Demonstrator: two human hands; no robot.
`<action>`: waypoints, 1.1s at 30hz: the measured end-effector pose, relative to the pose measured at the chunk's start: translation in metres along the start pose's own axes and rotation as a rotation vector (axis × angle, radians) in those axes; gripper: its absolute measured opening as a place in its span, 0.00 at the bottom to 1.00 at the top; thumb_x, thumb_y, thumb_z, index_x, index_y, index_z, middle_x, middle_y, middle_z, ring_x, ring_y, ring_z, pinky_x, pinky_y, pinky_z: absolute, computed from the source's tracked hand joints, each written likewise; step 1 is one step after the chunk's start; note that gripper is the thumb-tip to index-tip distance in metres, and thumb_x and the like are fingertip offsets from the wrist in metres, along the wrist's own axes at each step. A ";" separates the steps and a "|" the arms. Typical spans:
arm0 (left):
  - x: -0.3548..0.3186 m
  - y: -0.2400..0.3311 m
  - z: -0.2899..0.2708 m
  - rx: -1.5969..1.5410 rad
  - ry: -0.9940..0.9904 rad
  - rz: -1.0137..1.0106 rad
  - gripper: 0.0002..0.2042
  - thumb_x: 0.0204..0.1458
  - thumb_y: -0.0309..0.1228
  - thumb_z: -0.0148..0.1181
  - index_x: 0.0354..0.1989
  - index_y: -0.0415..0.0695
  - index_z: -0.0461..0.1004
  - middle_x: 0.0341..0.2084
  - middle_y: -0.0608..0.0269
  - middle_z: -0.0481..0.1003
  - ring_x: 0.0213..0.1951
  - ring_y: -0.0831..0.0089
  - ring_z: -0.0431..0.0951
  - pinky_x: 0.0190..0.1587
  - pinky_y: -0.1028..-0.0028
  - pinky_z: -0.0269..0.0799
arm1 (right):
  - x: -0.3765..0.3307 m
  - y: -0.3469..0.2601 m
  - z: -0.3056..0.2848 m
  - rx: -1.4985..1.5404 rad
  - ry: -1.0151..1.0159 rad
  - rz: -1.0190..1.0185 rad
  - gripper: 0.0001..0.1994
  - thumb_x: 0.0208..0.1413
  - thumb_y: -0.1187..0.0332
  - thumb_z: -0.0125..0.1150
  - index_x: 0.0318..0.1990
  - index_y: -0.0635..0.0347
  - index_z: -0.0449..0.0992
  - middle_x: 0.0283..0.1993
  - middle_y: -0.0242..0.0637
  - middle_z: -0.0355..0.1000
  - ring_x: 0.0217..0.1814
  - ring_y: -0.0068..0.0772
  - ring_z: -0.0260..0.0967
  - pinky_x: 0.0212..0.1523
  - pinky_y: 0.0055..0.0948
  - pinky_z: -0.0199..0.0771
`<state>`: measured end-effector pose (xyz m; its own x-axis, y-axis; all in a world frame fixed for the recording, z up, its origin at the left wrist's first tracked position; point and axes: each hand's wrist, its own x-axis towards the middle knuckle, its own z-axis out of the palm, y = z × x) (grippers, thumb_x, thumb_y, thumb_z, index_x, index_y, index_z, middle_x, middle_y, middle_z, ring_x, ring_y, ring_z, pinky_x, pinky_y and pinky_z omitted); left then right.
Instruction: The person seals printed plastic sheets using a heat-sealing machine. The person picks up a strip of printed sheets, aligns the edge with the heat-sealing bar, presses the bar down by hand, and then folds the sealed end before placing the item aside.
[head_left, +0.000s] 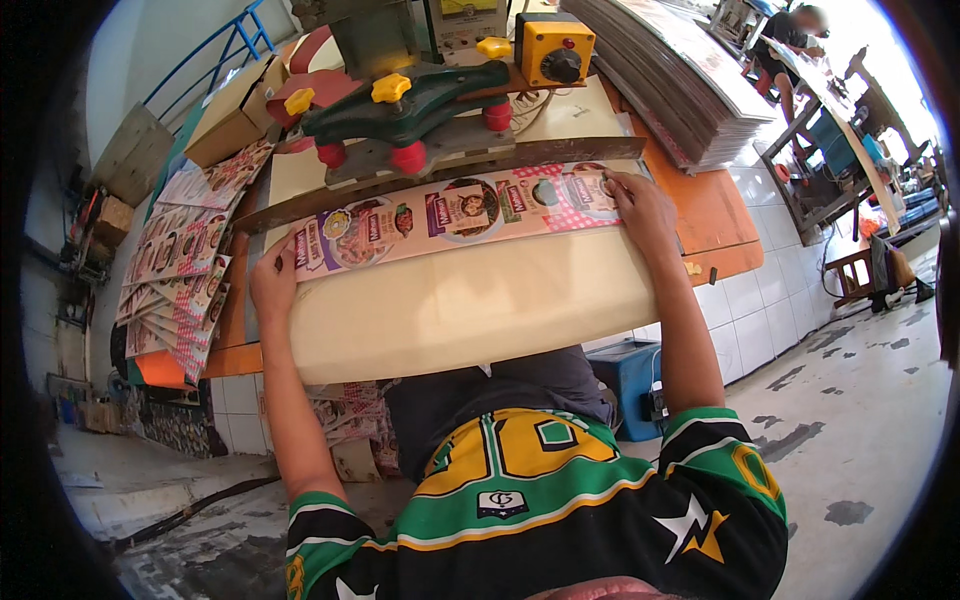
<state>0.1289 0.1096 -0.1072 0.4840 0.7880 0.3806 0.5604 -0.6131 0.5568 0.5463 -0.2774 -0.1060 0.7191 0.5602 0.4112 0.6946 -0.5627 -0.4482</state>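
A long printed cardboard sheet with food pictures and pink checks lies across the cream-coloured pad in front of me. My left hand grips its left end, with the fingers bent at the edge. At the opposite end, my right hand pinches the sheet's right edge. The sheet's far edge lies along a dark metal bar. Just beyond stands a press with a dark green bracket, yellow knobs and red feet. Parts of the fingers on both hands are hard to make out.
Printed sheets are piled at the left, near a cardboard box. A tall stack of boards stands at the back right, beside a yellow control box. Another person sits at a far bench. Under the orange table is a blue bin.
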 end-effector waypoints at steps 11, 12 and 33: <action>0.002 -0.004 0.002 0.049 0.008 0.005 0.15 0.65 0.38 0.55 0.55 0.54 0.82 0.36 0.42 0.81 0.36 0.50 0.82 0.43 0.64 0.76 | 0.000 -0.001 -0.002 -0.042 -0.029 0.030 0.15 0.65 0.54 0.58 0.53 0.45 0.84 0.45 0.40 0.81 0.49 0.47 0.77 0.48 0.43 0.74; 0.002 -0.004 0.001 0.045 0.001 -0.004 0.15 0.65 0.38 0.55 0.55 0.54 0.82 0.36 0.41 0.81 0.36 0.50 0.82 0.43 0.64 0.76 | 0.000 -0.002 -0.002 -0.037 -0.027 0.024 0.15 0.65 0.54 0.58 0.53 0.45 0.84 0.45 0.39 0.81 0.50 0.47 0.77 0.48 0.43 0.74; -0.062 0.020 -0.022 -0.133 -0.053 -0.062 0.18 0.61 0.34 0.66 0.59 0.50 0.80 0.36 0.64 0.73 0.32 0.76 0.68 0.39 0.76 0.68 | -0.038 -0.023 -0.026 0.083 0.030 0.033 0.13 0.65 0.63 0.60 0.54 0.50 0.83 0.33 0.44 0.73 0.36 0.45 0.75 0.41 0.43 0.72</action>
<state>0.0950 0.0499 -0.1036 0.4878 0.8180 0.3048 0.4982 -0.5476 0.6723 0.5039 -0.3019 -0.0908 0.7427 0.5230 0.4181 0.6674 -0.5274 -0.5258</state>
